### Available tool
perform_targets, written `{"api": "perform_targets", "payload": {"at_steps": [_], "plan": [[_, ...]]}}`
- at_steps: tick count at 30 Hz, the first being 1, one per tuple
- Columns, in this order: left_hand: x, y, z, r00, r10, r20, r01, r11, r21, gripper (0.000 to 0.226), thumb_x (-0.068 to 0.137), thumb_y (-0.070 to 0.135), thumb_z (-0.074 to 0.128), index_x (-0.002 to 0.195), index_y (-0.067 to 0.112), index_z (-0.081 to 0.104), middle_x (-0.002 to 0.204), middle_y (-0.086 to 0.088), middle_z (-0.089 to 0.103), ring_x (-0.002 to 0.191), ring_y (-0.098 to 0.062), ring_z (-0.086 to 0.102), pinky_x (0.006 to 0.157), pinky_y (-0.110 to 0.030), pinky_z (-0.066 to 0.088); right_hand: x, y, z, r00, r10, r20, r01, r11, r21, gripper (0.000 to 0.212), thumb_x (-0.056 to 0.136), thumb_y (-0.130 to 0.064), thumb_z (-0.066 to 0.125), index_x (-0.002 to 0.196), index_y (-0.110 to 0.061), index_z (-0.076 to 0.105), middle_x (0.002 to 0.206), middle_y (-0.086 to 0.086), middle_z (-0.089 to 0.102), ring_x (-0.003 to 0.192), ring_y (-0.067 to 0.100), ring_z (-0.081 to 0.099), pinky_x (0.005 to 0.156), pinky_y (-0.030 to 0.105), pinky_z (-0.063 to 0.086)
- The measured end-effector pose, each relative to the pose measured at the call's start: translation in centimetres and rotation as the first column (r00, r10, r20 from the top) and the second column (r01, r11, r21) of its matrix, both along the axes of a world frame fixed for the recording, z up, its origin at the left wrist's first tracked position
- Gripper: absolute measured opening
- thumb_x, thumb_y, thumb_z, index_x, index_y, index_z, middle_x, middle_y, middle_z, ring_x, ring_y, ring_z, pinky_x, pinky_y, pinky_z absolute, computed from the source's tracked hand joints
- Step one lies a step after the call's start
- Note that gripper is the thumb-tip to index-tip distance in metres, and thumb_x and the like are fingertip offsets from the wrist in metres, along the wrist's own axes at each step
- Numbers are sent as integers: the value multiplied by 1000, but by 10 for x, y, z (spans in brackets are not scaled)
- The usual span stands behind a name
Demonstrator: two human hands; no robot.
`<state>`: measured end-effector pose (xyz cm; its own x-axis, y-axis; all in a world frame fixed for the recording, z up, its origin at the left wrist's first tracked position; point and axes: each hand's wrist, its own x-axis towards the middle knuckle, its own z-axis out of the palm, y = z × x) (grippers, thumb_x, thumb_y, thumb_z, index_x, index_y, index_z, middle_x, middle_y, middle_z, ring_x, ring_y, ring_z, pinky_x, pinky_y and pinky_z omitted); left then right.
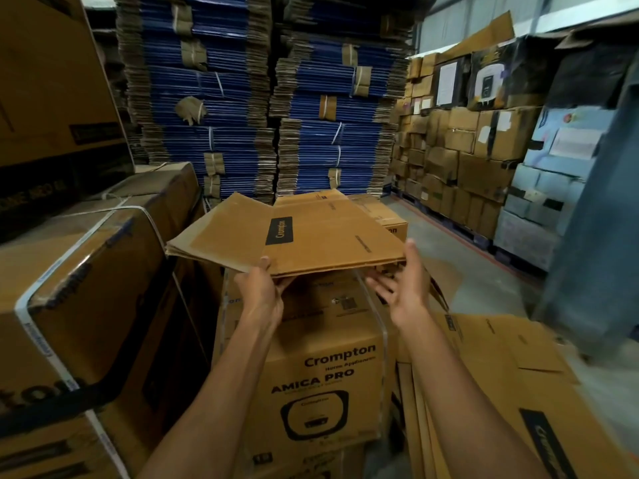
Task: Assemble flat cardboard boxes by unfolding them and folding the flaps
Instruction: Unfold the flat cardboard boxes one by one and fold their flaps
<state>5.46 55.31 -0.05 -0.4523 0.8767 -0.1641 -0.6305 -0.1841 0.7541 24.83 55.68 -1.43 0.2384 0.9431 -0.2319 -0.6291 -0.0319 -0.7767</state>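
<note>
A flat, folded brown cardboard box with a black "Crompton" label is held level in the air ahead of me. My left hand grips its near edge, thumb on top and fingers underneath. My right hand is at the near right corner, thumb up against the edge and fingers spread straight below it. Under the flat box stands an assembled "Crompton Amica Pro" box bound with clear straps.
More flat brown boxes lie stacked at lower right. Strapped brown cartons stand at left. Tall stacks of blue flat cartons rise behind. Piled brown boxes line the right wall, with bare grey floor between.
</note>
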Motion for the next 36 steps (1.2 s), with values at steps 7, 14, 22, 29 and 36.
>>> {"api": "perform_targets", "payload": {"at_steps": [7, 14, 22, 29, 36], "plan": [[-7, -11, -20, 1000, -6, 7, 6, 1000, 7, 29, 104, 2, 50, 131, 10, 45, 122, -9, 61, 110, -26, 65, 75, -43, 61, 25, 12, -11, 974, -93, -209, 93, 996, -9, 36, 100, -24, 62, 131, -7, 55, 124, 16, 65, 112, 31, 64, 60, 34, 59], [19, -13, -31, 998, -59, -15, 59, 998, 5, 27, 104, 5, 52, 127, 12, 40, 132, -13, 56, 112, -27, 62, 89, -51, 57, 46, 1, -6, 971, -199, -129, 207, 977, 47, 7, 102, -10, 55, 109, -8, 56, 115, 18, 67, 108, 34, 67, 73, 43, 60], [93, -15, -44, 969, -245, 12, 245, 970, 3, 38, 106, 18, 52, 141, 6, 43, 135, -17, 60, 116, -28, 65, 73, -38, 63, 121, -45, -14, 890, -432, -149, 451, 881, 143, 16, 102, -8, 54, 118, -9, 52, 110, 15, 67, 94, 26, 71, 66, 37, 61], [206, -47, -71, 917, -399, 19, 399, 917, -10, 27, 108, 22, 47, 135, 21, 45, 127, -5, 63, 107, -19, 65, 85, -44, 58, 225, -95, -52, 811, -570, -129, 583, 805, 113, 22, 100, -10, 59, 121, -9, 53, 118, 17, 69, 100, 30, 73, 76, 40, 61], [328, -69, -129, 887, -460, -19, 453, 879, -146, 34, 108, 24, 49, 141, 25, 42, 138, -5, 59, 119, -26, 60, 107, -58, 45, 349, -132, -126, 785, -605, -132, 608, 794, -24, 37, 100, -7, 57, 136, -2, 48, 119, 15, 66, 108, 35, 69, 78, 41, 61]]}}
